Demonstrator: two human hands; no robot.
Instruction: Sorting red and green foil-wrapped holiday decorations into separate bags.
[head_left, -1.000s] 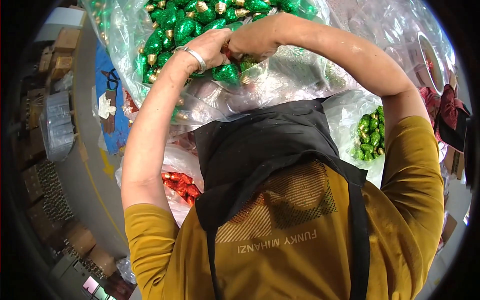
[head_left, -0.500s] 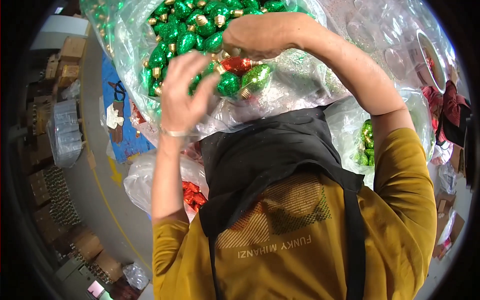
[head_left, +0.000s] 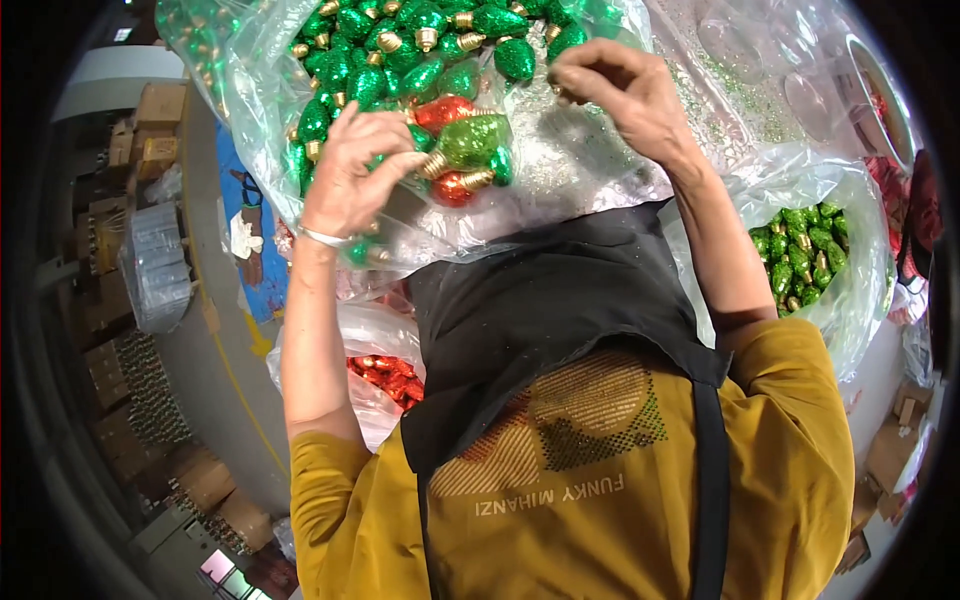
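Glittery green bulb-shaped ornaments (head_left: pixel 420 75) with gold screw caps lie heaped on clear plastic sheeting (head_left: pixel 570 165). My left hand (head_left: pixel 355 175) is at the near side of the heap, thumb and fingers closing at the gold cap of a light green bulb ornament (head_left: pixel 475 142). Around that ornament are a red bulb ornament (head_left: pixel 440 113), a second red one (head_left: pixel 453 190) partly covered by it, and some darker green ones. To the right, my right hand (head_left: pixel 630 100) hovers over the glitter-strewn plastic, its fingers loosely curled and no ornament visible in them.
A plastic bag of light green ornaments (head_left: pixel 800 255) is at my right, and a bag of red ones (head_left: pixel 385 378) at my left. Beyond the blue surface (head_left: pixel 262 290), cardboard boxes (head_left: pixel 160 105) line the floor at the far left.
My right hand has moved off the heap to the right. My left hand has shifted slightly lower, and the light green ornament has turned, its cap now toward my thumb. A second red ornament shows.
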